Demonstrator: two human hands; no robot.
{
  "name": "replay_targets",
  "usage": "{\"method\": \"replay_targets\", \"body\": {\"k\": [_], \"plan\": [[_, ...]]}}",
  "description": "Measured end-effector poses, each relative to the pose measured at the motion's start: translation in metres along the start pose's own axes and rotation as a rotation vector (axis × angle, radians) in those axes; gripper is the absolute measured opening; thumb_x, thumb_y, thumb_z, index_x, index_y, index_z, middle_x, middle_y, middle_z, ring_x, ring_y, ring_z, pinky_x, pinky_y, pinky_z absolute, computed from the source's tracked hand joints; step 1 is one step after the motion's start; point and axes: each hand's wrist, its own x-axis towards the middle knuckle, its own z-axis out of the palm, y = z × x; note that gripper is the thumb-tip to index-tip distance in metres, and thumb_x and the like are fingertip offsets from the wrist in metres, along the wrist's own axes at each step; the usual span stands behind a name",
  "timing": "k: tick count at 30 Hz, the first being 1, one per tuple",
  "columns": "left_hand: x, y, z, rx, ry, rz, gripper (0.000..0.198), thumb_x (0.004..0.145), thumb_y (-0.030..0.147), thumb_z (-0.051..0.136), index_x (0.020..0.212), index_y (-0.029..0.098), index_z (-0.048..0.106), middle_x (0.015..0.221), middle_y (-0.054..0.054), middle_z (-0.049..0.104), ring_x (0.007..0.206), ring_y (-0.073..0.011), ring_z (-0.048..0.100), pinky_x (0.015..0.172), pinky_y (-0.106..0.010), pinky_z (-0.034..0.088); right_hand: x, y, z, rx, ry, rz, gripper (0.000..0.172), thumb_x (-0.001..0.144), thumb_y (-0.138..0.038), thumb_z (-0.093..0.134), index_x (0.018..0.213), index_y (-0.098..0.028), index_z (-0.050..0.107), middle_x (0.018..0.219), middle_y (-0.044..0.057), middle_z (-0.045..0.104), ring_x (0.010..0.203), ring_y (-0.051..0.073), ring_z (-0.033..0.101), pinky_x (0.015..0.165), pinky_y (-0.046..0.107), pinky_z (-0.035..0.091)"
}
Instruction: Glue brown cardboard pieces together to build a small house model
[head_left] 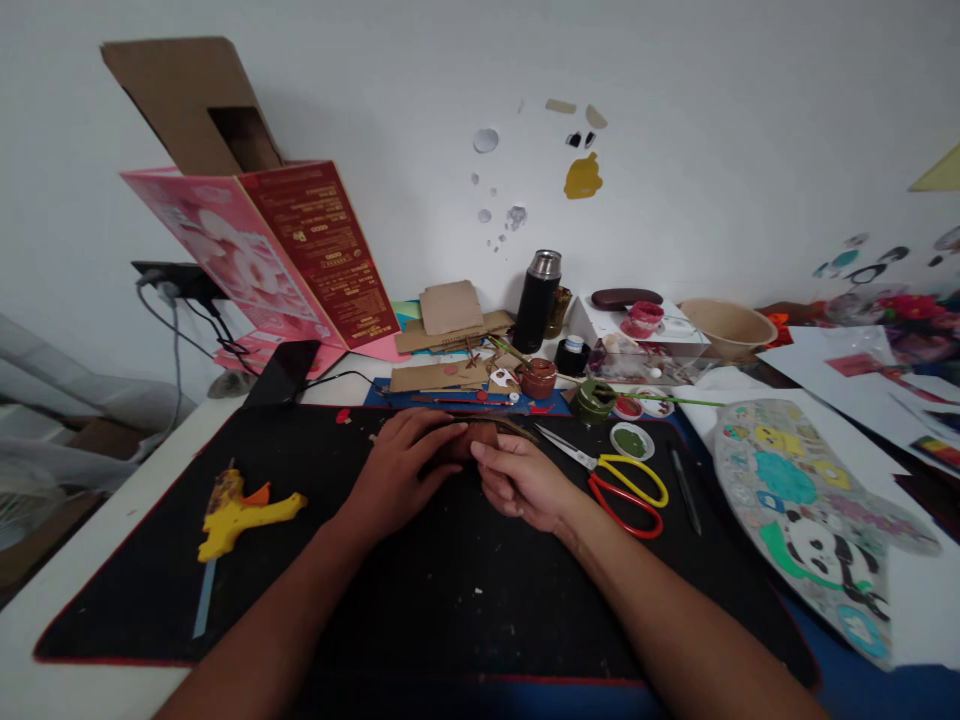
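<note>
Over the back of the black mat (pixel 442 610), both hands meet at a small flat brown piece (pixel 482 436). I cannot tell what it is made of. My right hand (pixel 525 478) pinches its right side between thumb and curled fingers. On the left side, my left hand (pixel 401 465) grips it with the thumb below and the fingers reaching across, partly hiding it. A thin dark strip lies just behind the hands, its kind unclear. Scissors (pixel 600 464) with one yellow and one red handle lie partly open to the right of my right hand.
A yellow glue gun (pixel 244 512) lies at left, a dark pen (pixel 685 488) at right. Behind stand a black thermos (pixel 535 305), paint jars (pixel 595 402), cardboard pieces (pixel 450 307) and a tan bowl (pixel 727 325). A pink box (pixel 225 265) rises at back left; a panda-patterned board (pixel 795 500) lies right.
</note>
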Motion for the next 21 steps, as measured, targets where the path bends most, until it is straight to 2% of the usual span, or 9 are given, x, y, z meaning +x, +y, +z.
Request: {"method": "replay_targets", "body": {"k": [6, 10, 16, 21], "plan": [[0.0, 0.004, 0.0, 0.071, -0.054, -0.021, 0.049, 0.096, 0.023, 0.068, 0.143, 0.029, 0.055, 0.138, -0.011, 0.064, 0.128, -0.0314, 0.058, 0.109, -0.053, 0.048, 0.0, -0.002, 0.0, -0.009, 0.003, 0.005, 0.049, 0.079, -0.056, 0.085, 0.082, -0.022, 0.05, 0.044, -0.012, 0.046, 0.031, 0.005, 0.029, 0.031, 0.018, 0.019], [0.0, 0.004, 0.001, 0.081, -0.071, -0.026, 0.051, 0.096, 0.021, 0.067, 0.145, 0.027, 0.055, 0.139, -0.012, 0.063, 0.129, -0.0322, 0.058, 0.109, -0.053, 0.048, 0.0, -0.002, 0.0, -0.028, 0.002, 0.011, 0.048, 0.081, -0.059, 0.082, 0.085, -0.023, 0.05, 0.047, -0.009, 0.054, 0.031, 0.007, 0.036, 0.03, 0.018, 0.021], [0.0, 0.001, -0.001, 0.015, -0.054, -0.055, 0.051, 0.095, 0.023, 0.068, 0.144, 0.027, 0.055, 0.137, -0.011, 0.064, 0.126, -0.0302, 0.06, 0.107, -0.05, 0.05, -0.002, -0.008, -0.001, -0.169, 0.006, -0.014, 0.047, 0.084, -0.059, 0.077, 0.101, -0.02, 0.057, 0.055, -0.005, 0.067, 0.032, 0.009, 0.046, 0.03, 0.017, 0.029], [-0.002, -0.009, -0.008, -0.041, -0.018, -0.173, 0.049, 0.095, 0.03, 0.07, 0.141, 0.026, 0.055, 0.132, -0.01, 0.066, 0.121, -0.0284, 0.063, 0.103, -0.047, 0.054, 0.0, -0.01, -0.007, -0.301, 0.08, -0.004, 0.06, 0.086, -0.063, 0.071, 0.124, -0.018, 0.061, 0.059, -0.004, 0.069, 0.035, 0.01, 0.054, 0.032, 0.017, 0.03]]}}
